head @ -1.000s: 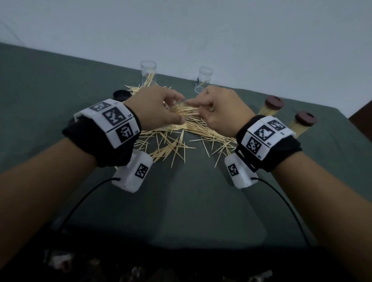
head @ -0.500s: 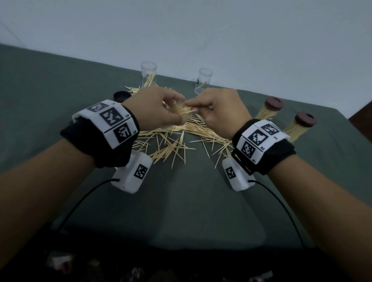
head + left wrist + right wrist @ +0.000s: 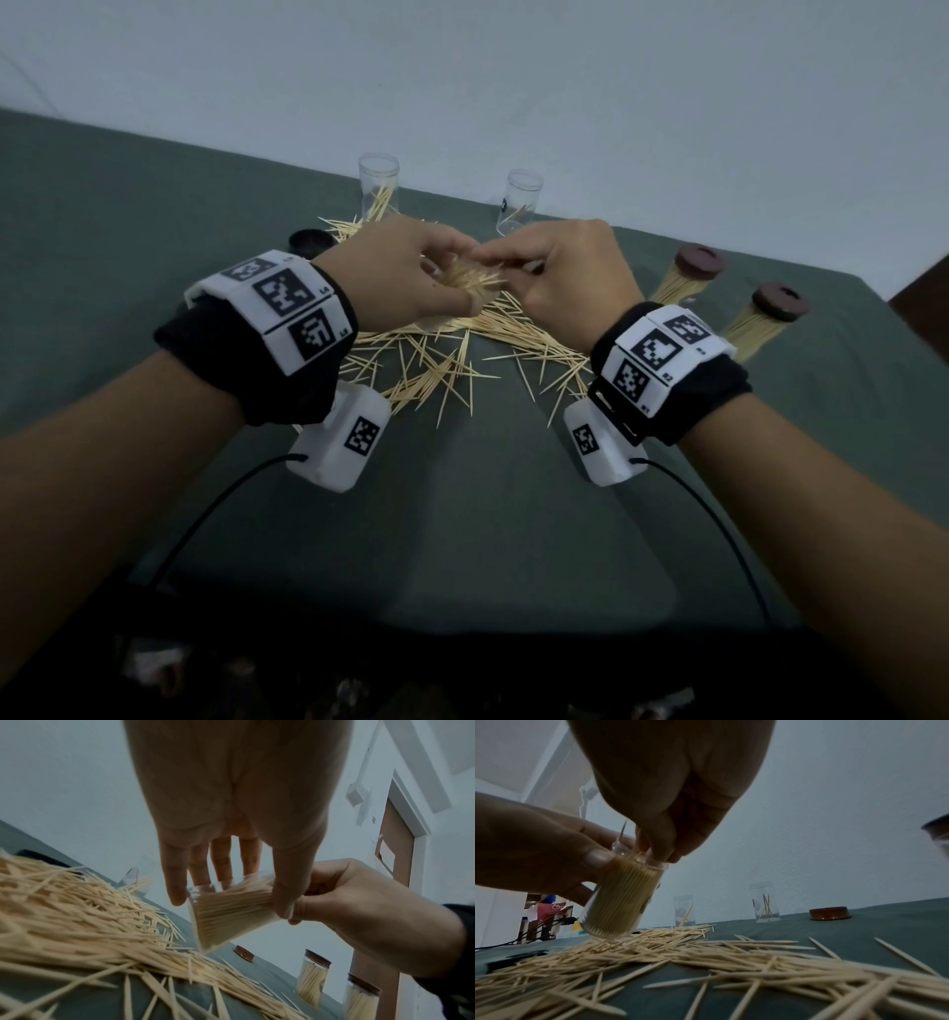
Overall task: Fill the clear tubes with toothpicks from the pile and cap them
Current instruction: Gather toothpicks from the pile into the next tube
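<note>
My left hand point(image 3: 411, 280) grips a clear tube point(image 3: 472, 285), tilted and packed with toothpicks, just above the toothpick pile point(image 3: 462, 354) on the green table. The right hand point(image 3: 518, 262) meets it at the tube's mouth and pinches a few toothpicks there. In the right wrist view the tube point(image 3: 618, 902) leans with its base near the pile, and one toothpick sticks up between the right fingertips point(image 3: 659, 852). The left wrist view has the left thumb and fingers wrapped around the tube point(image 3: 228, 914).
Two open tubes point(image 3: 378, 187) point(image 3: 517, 203) holding a few toothpicks stand at the back. Two filled tubes with brown caps point(image 3: 688, 277) point(image 3: 765, 324) are at the right. A loose brown cap point(image 3: 830, 913) and a black cap point(image 3: 305, 240) lie on the cloth.
The right hand has come up from the pile to the tube's mouth with toothpicks. The left hand has raised and tilted the tube slightly toward it.
</note>
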Available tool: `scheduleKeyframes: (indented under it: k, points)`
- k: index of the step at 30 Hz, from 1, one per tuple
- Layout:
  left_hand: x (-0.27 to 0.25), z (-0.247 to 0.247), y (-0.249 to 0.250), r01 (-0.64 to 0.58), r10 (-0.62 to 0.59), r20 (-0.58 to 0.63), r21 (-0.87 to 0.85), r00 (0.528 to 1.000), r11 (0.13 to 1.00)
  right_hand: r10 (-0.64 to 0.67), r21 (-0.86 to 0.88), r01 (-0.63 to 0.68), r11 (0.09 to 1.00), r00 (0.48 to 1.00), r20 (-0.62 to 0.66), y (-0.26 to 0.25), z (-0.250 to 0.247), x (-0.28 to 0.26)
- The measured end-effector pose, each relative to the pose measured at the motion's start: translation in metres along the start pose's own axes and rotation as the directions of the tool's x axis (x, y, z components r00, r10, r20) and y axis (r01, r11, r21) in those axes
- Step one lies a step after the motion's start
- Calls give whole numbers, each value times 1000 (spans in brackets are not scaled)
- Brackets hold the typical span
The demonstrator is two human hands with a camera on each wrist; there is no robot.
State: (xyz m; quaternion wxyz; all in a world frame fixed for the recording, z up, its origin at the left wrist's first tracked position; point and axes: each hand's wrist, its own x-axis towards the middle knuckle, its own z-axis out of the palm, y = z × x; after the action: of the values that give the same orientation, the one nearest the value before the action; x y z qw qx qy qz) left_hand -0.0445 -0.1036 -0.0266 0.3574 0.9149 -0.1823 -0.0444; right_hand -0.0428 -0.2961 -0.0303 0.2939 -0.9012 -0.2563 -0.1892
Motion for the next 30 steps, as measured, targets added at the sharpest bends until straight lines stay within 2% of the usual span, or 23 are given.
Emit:
scheduleKeyframes:
  k: [3,5,8,14,17,20,24,26,28,30]
  points:
    - [0,0,-2,13,-13,-28,2,1000,1000,28,63,-23,998,997,-69,1,0,1]
    - [0,-1,-4,13,-13,-34,-5,999,1000,30,96,-24,995,997,-67,0,-1,2]
    - [-1,-1,-2,1,-2,-25,-31,1000,1000,16,56,-13,998,999,-48,-2,1,0]
    - [0,-2,-5,7,-11,-57,-67,998,998,-67,-32,63,998,986,-153,-1,0,2]
    - [0,-4,-8,1,-10,-68,-134,998,991,-24,-48,22,999,999,-39,0,-3,3]
    - [1,-3,-8,-25,15,-72,-137,997,990,28,-154,-15,988,996,82,5,-1,3]
    - [1,-1,-9,-30,20,-69,-134,997,991,14,-108,-15,994,1000,-6,4,-6,1]
    - [1,-1,-10,-35,25,-79,-130,997,991,15,-97,-11,995,999,39,3,-8,1]
    - [1,-2,-9,-59,48,-88,-126,995,990,30,-157,-11,988,992,119,4,-6,1]
    - [0,-2,-8,-78,66,-96,-128,993,989,34,-195,-12,981,993,113,5,-3,0]
